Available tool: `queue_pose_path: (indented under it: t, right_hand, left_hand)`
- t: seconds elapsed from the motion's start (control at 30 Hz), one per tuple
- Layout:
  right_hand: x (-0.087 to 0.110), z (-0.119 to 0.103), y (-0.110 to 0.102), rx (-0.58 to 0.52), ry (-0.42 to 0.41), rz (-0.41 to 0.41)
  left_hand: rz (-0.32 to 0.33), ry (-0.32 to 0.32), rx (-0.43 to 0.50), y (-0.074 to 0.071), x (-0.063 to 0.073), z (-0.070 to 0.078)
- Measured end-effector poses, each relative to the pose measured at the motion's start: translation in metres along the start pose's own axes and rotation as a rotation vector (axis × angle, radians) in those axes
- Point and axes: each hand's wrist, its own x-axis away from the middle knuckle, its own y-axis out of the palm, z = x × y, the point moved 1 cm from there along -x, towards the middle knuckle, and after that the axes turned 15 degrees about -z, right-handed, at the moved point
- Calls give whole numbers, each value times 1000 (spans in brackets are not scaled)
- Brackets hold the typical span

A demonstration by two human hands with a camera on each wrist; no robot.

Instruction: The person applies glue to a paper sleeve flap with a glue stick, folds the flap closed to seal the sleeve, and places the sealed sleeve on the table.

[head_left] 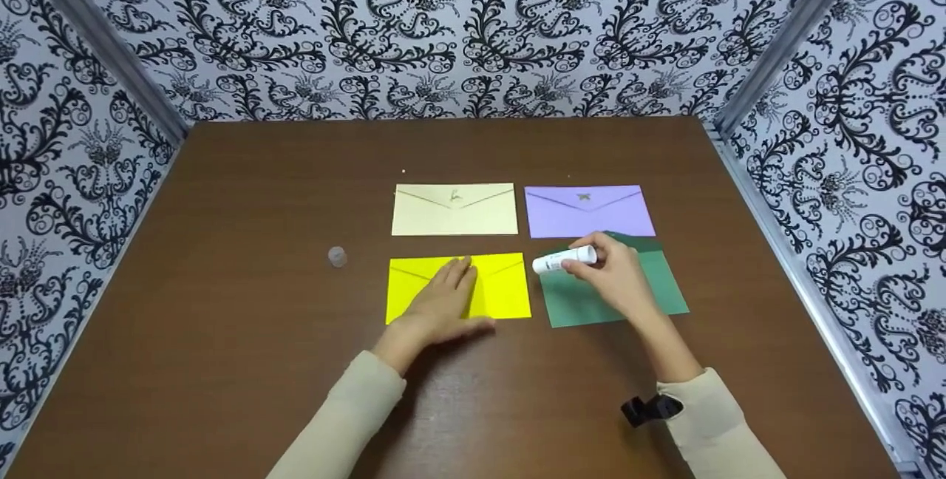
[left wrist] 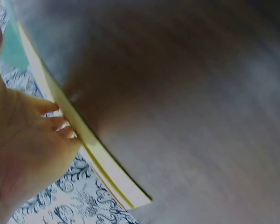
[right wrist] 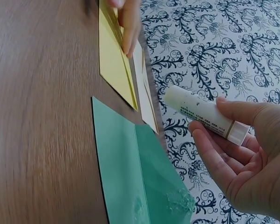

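My left hand (head_left: 437, 307) lies with straight fingers on the yellow envelope (head_left: 506, 294), covering the middle of its flap. In my right hand (head_left: 619, 279) a white glue stick (head_left: 565, 260) is pinched between thumb and fingers, held over the green envelope (head_left: 580, 305). The right wrist view shows the uncapped glue end (right wrist: 171, 95) pointing away from the palm. There, the green envelope's flap (right wrist: 165, 175) is unfolded, with whitish smears near its tip. Seen from the left wrist, the fingertips press at the yellow envelope's edge (left wrist: 102, 156).
Behind these lie a cream envelope (head_left: 451, 220) and a purple envelope (head_left: 591, 224), both with flaps down and a small gold motif. A small translucent cap (head_left: 337, 256) sits to the left on the brown table (head_left: 244, 279). Patterned panels (head_left: 443, 28) enclose the back and sides.
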Motion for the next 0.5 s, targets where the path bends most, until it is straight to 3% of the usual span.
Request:
queue_pose_path:
  t: [0.13, 0.5]
  right_hand:
    - [2, 3, -5, -17, -3, 7]
    - [6, 6, -27, -51, 28, 33]
  left_hand:
    - [59, 31, -41, -6, 0, 11]
    - [31, 152, -245, -4, -29, 79]
